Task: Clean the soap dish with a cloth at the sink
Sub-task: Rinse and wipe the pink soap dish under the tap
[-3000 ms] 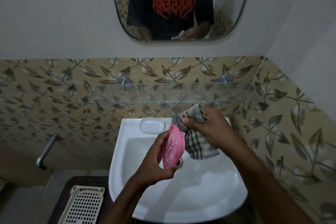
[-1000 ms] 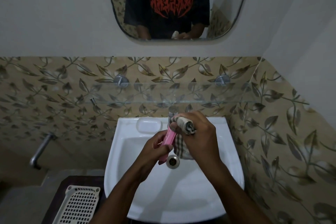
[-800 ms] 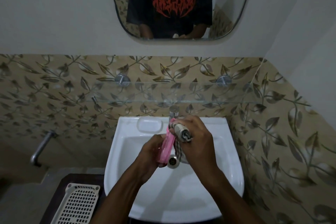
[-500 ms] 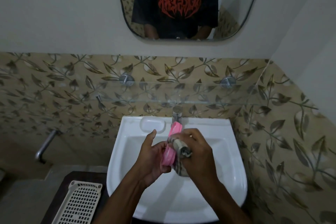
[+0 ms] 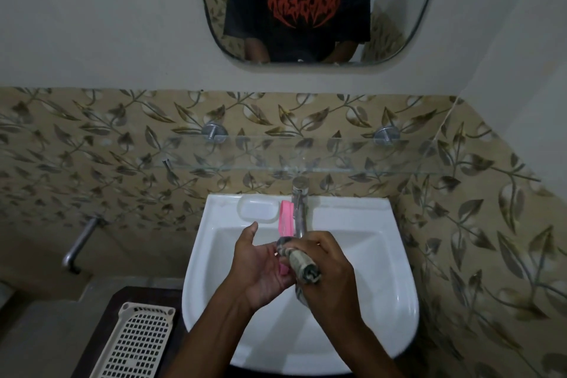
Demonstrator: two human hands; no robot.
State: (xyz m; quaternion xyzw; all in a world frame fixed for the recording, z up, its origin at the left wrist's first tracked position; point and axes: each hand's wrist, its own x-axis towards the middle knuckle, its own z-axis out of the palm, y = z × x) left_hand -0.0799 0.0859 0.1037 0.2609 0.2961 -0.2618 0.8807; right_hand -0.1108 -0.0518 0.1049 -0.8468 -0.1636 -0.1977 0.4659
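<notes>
Over the white sink [image 5: 399,258] both hands meet just near of the tap [image 5: 299,209]. The pink soap dish [image 5: 285,218] stands on edge, seen almost edge-on. Its far end rises just left of the tap, and whether the two touch cannot be told. Its near end drops out of sight between the hands, with only a sliver of pink showing there.

The left hand [image 5: 260,264] is on the dish's left side with the thumb up and free. Its fingers seem to curl round the hidden lower part of the dish, though the contact itself is covered.

The right hand [image 5: 328,270] is clenched round a checked cloth [image 5: 302,264] bunched into a roll. One end pokes out by the knuckles against the dish, and a fold hangs below the palm, mostly hidden.

On the sink's far rim, left of the dish, is a moulded soap recess [image 5: 257,212]. A glass shelf [image 5: 306,153] runs across the leaf-patterned tiles. Above it a mirror [image 5: 306,9] shows a dark printed shirt, cut off by the top edge. At near left a beige perforated tray [image 5: 138,344] is cut off by the frame.
</notes>
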